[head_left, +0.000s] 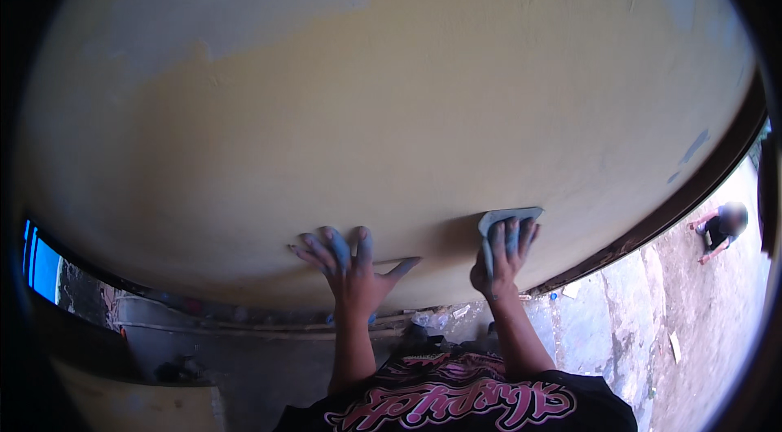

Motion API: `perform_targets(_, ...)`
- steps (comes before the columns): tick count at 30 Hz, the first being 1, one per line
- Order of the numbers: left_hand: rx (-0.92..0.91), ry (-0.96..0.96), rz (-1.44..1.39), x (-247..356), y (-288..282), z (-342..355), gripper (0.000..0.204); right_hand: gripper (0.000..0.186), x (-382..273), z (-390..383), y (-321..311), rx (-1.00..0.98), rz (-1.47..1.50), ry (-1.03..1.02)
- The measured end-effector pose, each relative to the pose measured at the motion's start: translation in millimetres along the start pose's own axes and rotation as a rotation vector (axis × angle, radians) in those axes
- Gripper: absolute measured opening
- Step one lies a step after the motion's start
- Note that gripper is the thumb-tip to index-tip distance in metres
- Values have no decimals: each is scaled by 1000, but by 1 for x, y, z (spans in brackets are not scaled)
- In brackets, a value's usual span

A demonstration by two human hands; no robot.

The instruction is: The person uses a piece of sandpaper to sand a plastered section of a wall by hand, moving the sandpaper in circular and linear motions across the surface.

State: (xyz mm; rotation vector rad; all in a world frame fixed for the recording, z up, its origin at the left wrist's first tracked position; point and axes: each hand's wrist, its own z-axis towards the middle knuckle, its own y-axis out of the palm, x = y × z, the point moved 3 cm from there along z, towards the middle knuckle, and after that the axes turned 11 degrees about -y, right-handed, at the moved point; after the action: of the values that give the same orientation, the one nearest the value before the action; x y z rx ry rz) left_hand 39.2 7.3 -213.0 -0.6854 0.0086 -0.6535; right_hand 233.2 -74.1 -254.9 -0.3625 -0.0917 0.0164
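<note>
A large cream-yellow wall [391,122] fills most of the view, with pale grey-white patches across its upper part. Against its lower middle, my left hand [352,265] rests with fingers spread, holding nothing; grey dust coats the fingertips. To the right of it, my right hand [507,253] presses a grey-blue sheet of sandpaper [489,222] on the wall. The fingers lie over the sheet and the thumb is along its left side. Part of the sandpaper is hidden under those fingers.
A dark brown frame edge [692,197] borders the wall at right. Beyond it, a person [721,227] is on the bare ground beside a paved strip [599,318]. Long thin poles [269,326] lie along the wall's foot. A blue panel [42,265] shows at far left.
</note>
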Motion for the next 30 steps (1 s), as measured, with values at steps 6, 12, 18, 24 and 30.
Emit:
perform_targets(6, -116, -85, 14, 28, -10, 4, 120, 43, 56, -23, 1, 119, 104, 386)
perform_targets(12, -108, -158, -141, 74, -3, 2, 115, 40, 69, 25, -40, 194, -30, 174)
perform_targets(18, -234, -114, -62, 139, 26, 3, 128, 39, 95, -3, -33, 136, 68, 100)
perform_targets(24, -77, -170, -8, 151, 44, 4, 135, 46, 149, 12, -60, 297, 93, 205)
perform_targets(30, -148, -264, -114, 161, 46, 2, 141, 43, 171, -20, -62, 124, 45, 22)
